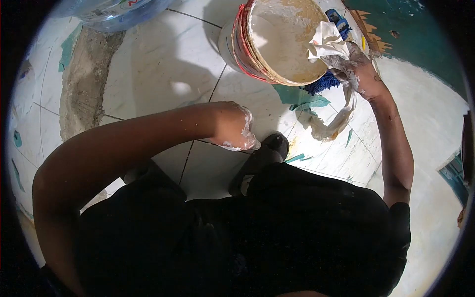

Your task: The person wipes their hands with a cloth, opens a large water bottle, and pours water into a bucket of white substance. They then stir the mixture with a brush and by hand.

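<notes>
My right hand, smeared with white, grips a crumpled white cloth at the right rim of a bucket. The cloth lies partly over that rim, and a long pale strip hangs or lies below the hand. The bucket has a crusted rim and pale material inside. My left hand, coated with white along its knuckles, is above the floor near my shoe. Its fingers are curled and point away from view, so what they hold, if anything, is hidden.
A blue mop head shows behind the bucket's right side. Clear bluish plastic is at the upper left, beside a rough cement strip. Green flakes lie on the white tiles. A green and white wall stands at the right.
</notes>
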Demonstrator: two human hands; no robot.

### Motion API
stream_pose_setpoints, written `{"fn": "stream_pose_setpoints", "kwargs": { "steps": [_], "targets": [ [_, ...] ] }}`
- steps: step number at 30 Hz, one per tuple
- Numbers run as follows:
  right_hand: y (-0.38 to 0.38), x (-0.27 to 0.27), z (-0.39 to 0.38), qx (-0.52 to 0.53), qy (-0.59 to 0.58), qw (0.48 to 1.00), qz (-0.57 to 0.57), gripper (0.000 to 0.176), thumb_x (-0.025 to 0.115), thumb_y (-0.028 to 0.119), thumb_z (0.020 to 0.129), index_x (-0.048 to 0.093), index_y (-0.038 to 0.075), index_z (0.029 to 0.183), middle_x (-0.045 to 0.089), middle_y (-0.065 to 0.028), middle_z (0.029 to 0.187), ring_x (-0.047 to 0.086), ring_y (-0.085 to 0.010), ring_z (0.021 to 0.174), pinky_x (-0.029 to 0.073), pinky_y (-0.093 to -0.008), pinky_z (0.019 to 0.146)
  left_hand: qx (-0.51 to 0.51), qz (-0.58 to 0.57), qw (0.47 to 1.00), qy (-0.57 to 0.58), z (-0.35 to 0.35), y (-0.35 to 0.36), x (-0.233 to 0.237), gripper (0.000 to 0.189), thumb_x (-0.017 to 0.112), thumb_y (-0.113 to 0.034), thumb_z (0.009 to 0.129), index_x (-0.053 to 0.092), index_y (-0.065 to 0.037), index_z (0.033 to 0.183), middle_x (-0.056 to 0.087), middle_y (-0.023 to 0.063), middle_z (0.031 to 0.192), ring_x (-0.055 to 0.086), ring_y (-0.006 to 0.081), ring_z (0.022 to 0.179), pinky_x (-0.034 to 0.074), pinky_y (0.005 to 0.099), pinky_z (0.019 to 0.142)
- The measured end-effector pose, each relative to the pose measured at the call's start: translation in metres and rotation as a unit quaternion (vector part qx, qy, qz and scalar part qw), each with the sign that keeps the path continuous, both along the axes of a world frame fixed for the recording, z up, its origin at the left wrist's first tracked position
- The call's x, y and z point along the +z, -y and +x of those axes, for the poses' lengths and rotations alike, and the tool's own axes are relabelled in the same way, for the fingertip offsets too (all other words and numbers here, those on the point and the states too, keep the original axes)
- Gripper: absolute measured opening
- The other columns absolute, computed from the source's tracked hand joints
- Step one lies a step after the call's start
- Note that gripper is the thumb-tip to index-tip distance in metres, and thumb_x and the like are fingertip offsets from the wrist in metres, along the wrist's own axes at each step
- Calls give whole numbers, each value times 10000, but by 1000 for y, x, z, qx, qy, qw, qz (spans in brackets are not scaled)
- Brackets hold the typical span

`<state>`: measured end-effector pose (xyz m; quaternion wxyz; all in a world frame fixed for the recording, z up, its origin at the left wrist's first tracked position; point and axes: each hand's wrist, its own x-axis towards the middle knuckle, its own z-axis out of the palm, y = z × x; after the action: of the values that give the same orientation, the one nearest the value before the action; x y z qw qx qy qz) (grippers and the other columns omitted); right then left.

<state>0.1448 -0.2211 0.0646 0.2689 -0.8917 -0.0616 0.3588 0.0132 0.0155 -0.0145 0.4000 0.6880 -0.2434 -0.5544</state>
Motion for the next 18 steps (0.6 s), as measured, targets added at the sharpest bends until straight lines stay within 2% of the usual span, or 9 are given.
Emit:
{"fn": "stream_pose_setpoints", "kwargs": {
  "steps": [2, 4, 5, 7, 9, 11, 14, 18],
  "targets": [
    [-8, 4, 1, -4, -32, 999, -28, 433, 594, 226, 831, 484, -53, 1143, 573, -147, 1052, 544, -174, 921, 448, -290, 812, -5, -2, 1000, -2, 1, 0, -1, 464, 498, -398, 771, 632, 45, 793, 605, 251, 855, 577, 381, 831, 436, 426, 760],
    [5, -10, 3, 87, 66, 993, -34, 405, 586, 209, 827, 495, -51, 1125, 583, -130, 1007, 549, -155, 867, 458, -280, 765, -23, 9, 1000, -1, 4, 1, 0, 433, 552, -389, 803, 601, 30, 904, 627, 201, 847, 601, 315, 836, 452, 395, 759],
    [9, -15, 4, 117, 85, 989, -22, 376, 576, 184, 830, 493, -42, 1119, 579, -115, 976, 545, -143, 814, 453, -267, 713, -31, 14, 999, -2, 4, 2, 1, 429, 579, -384, 820, 586, 22, 959, 638, 176, 843, 613, 282, 839, 460, 380, 759],
    [15, -22, 6, 159, 98, 982, 14, 309, 548, 118, 841, 480, -18, 1110, 562, -76, 907, 532, -117, 684, 433, -235, 580, -29, 16, 999, -3, 5, 1, 4, 437, 574, -387, 822, 585, 27, 963, 638, 179, 837, 614, 286, 834, 460, 380, 755],
    [12, -22, 7, 67, 18, 997, 42, 247, 517, 90, 858, 469, 4, 1085, 530, -40, 820, 486, -89, 576, 387, -210, 472, -26, 13, 1000, -4, 6, 0, 6, 445, 570, -390, 823, 584, 31, 966, 638, 181, 831, 614, 289, 830, 461, 379, 752],
    [0, -15, 5, -146, -122, 981, 46, 191, 488, 116, 877, 468, 18, 1039, 491, -16, 722, 415, -62, 515, 325, -198, 419, -24, 8, 1000, -5, 6, 0, 6, 452, 568, -394, 823, 582, 34, 968, 637, 183, 826, 614, 292, 825, 461, 378, 750],
    [-12, -3, 3, -111, -99, 988, 44, 178, 448, 155, 900, 456, 46, 1041, 441, 15, 634, 363, -40, 477, 274, -190, 394, -27, 22, 999, -27, 7, 1, 5, 464, 566, -401, 822, 578, 39, 971, 635, 188, 838, 611, 294, 831, 461, 379, 752],
    [-16, 3, 3, -127, -84, 987, 50, 205, 461, 154, 891, 455, 42, 1062, 437, 26, 614, 356, -37, 471, 268, -191, 386, -32, 9, 999, -9, 6, 1, 2, 466, 566, -402, 821, 578, 38, 975, 637, 179, 845, 611, 293, 831, 462, 375, 752]
  ]
}}
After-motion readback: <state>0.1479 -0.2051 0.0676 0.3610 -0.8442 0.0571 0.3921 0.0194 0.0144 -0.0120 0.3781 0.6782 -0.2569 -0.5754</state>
